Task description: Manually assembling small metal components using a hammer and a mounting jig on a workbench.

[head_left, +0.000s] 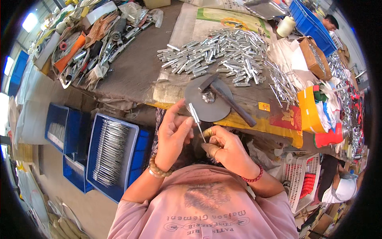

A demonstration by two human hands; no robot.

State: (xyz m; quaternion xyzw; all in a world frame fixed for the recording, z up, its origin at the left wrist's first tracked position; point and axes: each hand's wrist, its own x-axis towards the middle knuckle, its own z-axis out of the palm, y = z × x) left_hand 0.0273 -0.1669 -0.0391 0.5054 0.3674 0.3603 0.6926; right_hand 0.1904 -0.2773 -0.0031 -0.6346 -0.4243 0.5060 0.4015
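Observation:
My left hand [174,135] pinches a thin metal rod [195,119] with a wider tube end at the top, held upright just below the table edge. My right hand [224,146] touches the rod's lower tip with its fingers and holds a small brass-coloured piece [207,132] there. Just beyond both hands a round grey metal disc [207,99] lies on the table with a hammer [227,97] across it and a small crumpled metal bit [208,96]. A heap of short silver tubes [217,55] lies further back.
Thin metal pins [280,85] lie right of the heap. Blue crates [113,153] of finished rods stand on the floor at left. Tools [95,44] clutter the far left of the table. A yellow bag [310,109], a red bottle [328,137] and a white basket [298,181] are at right.

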